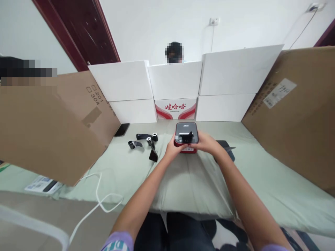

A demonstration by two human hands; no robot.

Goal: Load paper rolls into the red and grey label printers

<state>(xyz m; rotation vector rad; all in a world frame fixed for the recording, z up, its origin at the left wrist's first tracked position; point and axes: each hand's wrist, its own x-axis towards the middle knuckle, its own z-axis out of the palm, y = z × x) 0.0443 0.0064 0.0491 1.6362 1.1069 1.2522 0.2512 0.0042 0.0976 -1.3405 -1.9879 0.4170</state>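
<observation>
A small square device [186, 134] with a dark grey top and a red base stands on the pale green cloth [183, 177] at mid-table. A small black part sits on its top. My left hand [172, 149] grips its left side and my right hand [206, 142] grips its right side, fingers curled around the edges. Left of the device lie several black parts [146, 141]: short tubes and flat curved blades. A dark flat piece [225, 145] lies just behind my right wrist, partly hidden.
White boxes [175, 83] are stacked along the back, one with red print. Large cardboard sheets [47, 122] lean in at left and right. A black phone [122, 129] lies at back left. A white cable [96, 202] loops off the front left. A person sits behind the boxes.
</observation>
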